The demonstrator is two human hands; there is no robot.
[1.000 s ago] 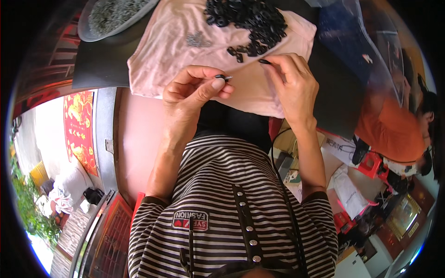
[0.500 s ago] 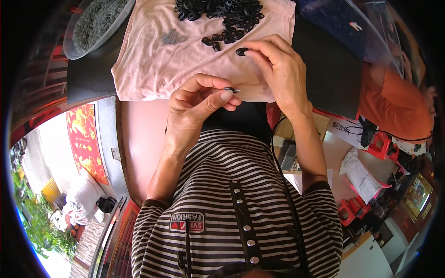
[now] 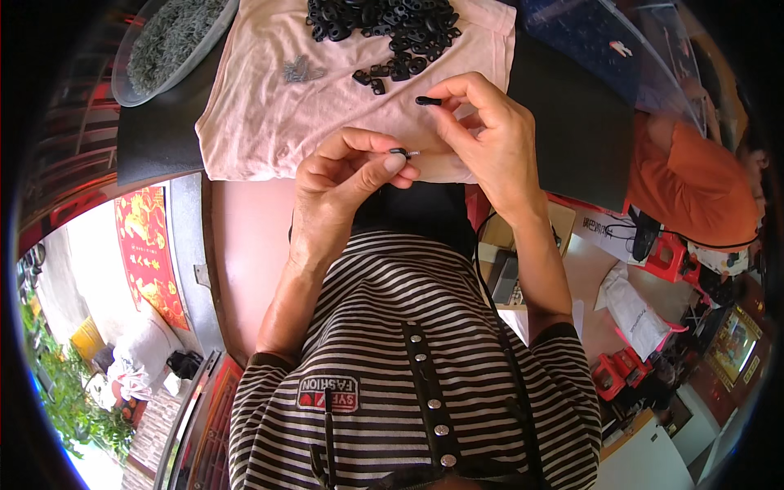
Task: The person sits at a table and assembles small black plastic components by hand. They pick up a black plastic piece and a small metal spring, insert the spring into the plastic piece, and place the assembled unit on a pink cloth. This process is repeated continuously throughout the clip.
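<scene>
Black piece (image 3: 397, 152) with a metal screw (image 3: 414, 153) jutting out is pinched between the left hand's (image 3: 349, 173) thumb and fingers. At its one o'clock, the right hand's (image 3: 490, 135) fingers grip a second black piece (image 3: 427, 101) by one end. Toward twelve, similar black parts (image 3: 420, 20) lie heaped on pink cloth (image 3: 261, 122) across a dark counter (image 3: 155, 143). At ten, a clear tub (image 3: 121, 73) holds many small grey metal bits (image 3: 167, 45).
</scene>
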